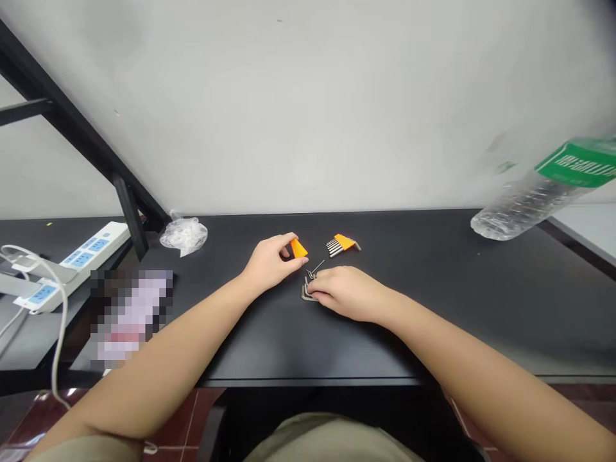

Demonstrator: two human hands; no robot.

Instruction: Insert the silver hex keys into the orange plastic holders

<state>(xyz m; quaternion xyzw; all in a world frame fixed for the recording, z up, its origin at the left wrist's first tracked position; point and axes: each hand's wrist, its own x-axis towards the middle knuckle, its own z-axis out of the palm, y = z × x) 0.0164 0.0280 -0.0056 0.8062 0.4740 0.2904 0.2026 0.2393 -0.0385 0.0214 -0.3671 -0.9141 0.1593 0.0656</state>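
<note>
My left hand is closed on an orange plastic hex key holder, gripping it between thumb and fingers above the black table. Just to its right, my right hand rests low over a small pile of loose L-shaped hex keys. Its fingers are pressed together on a hex key, though the fingertips partly hide which one. A thin hex key pokes up from the pile between the hands. Behind my right hand lies a second orange holder filled with several hex keys in a row.
A crumpled clear plastic bag sits at the back left. Further left are a white power strip with cables and a pixelated flat item. A large plastic bottle with a green label stands at the back right, before the wall.
</note>
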